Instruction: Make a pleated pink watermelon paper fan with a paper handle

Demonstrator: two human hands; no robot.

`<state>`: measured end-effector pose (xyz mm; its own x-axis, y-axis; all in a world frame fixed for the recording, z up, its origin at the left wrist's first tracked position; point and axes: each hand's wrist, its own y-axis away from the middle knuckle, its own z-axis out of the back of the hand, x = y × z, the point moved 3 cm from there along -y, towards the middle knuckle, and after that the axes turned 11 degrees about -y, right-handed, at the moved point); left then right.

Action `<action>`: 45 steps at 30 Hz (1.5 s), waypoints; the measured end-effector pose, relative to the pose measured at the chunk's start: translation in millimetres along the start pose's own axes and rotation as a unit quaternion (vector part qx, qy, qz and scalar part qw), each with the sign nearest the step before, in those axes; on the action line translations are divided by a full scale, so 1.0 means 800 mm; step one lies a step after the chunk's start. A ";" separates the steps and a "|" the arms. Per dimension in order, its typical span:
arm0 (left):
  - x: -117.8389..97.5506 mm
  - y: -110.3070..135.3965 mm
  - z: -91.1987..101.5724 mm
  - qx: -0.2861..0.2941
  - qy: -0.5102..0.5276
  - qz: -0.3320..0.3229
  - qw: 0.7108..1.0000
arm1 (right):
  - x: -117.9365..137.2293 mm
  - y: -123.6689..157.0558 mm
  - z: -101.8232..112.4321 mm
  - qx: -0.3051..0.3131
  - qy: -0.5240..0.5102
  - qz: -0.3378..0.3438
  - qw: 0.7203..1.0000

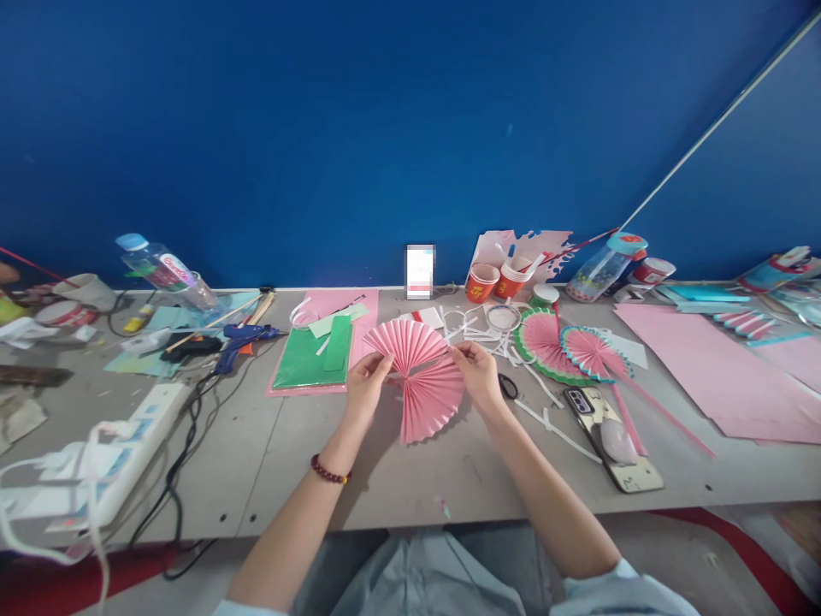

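Observation:
A pleated pink paper fan (431, 395) hangs between my two hands, spread in two fanned sections above the table. At its left edge, my left hand (370, 383) pinches the folds between thumb and fingers. My right hand (475, 376) is closed on the upper right edge, near the gap between the sections. Beyond my right hand lie two finished-looking round paper fans, one with a green rim (539, 342) and one with a turquoise rim (593, 352). The black loop of a scissors handle (508, 387) shows just right of my right wrist.
Left of my hands are a green paper pack (308, 359), a blue glue gun (247, 338) and a white power strip (138, 453) with cables. White paper strips, red paper cups (482, 282) and a phone (612, 441) are to the right. Another phone (420, 272) leans against the blue wall.

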<state>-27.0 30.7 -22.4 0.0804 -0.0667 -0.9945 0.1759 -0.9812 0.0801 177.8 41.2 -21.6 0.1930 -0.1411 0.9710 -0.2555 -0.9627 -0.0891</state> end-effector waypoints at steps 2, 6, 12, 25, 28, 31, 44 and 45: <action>-0.001 0.000 0.002 -0.011 0.005 0.007 1.000 | -0.002 -0.001 0.002 -0.012 -0.001 -0.007 1.000; -0.001 -0.001 0.003 -0.026 0.008 0.024 0.999 | -0.005 -0.002 0.004 -0.029 -0.003 -0.009 1.000; 0.004 -0.002 0.004 -0.044 0.030 0.041 0.998 | -0.006 -0.001 0.005 -0.052 -0.014 0.001 0.999; 0.006 0.007 -0.015 0.117 -0.022 0.018 0.993 | -0.006 0.001 -0.001 -0.023 -0.035 0.003 0.999; 0.011 0.010 -0.018 0.115 -0.056 0.024 0.992 | -0.006 0.004 -0.006 -0.007 -0.045 -0.014 0.999; 0.017 0.010 -0.018 0.101 -0.045 0.044 0.993 | -0.004 0.008 -0.012 0.007 -0.070 -0.042 0.997; 0.016 0.004 -0.010 0.063 -0.012 0.062 0.996 | 0.000 0.011 -0.015 0.046 -0.190 -0.173 0.965; 0.017 0.004 -0.009 0.064 -0.013 0.060 0.996 | -0.001 0.010 -0.014 0.051 -0.195 -0.182 0.963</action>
<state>-18.0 28.1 -34.8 0.0667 -0.1880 -0.9799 0.0406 -0.9808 0.1909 164.7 36.3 -20.2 0.5978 0.1523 0.7871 -0.0133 -0.9798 0.1998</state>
